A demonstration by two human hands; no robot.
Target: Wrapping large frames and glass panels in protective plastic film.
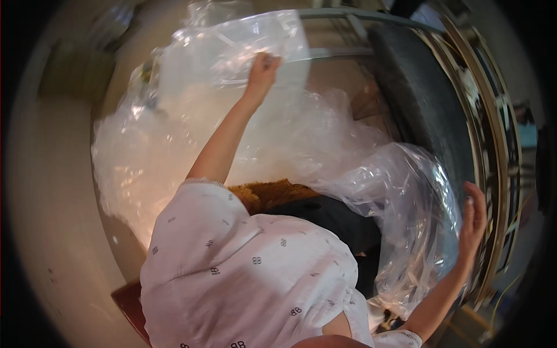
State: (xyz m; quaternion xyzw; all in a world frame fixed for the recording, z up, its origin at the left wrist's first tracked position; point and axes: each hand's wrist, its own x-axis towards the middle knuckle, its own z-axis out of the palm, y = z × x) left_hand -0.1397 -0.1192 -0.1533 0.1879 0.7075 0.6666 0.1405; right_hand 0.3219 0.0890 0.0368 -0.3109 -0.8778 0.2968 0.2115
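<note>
A large, crumpled clear plastic sheet [226, 133] spreads from the left of the frame across the centre to the lower right. At upper centre, the left hand [264, 72] lies over its raised part, fingers curled tightly in; they seem to pinch a fold, though blur makes the exact grip hard to confirm. At the right, the right hand [473, 223] has its fingers extended and close together, with no hold visible; the sheet lies just to their left. Below centre, brown fuzzy material [275, 193] and black cloth [328, 213] show beside the white printed shirt [255, 261]. A long dark padded piece [415, 87] curves down the upper right, beside a metal frame [357, 26] and, farther right, wooden strips [493, 110].
</note>
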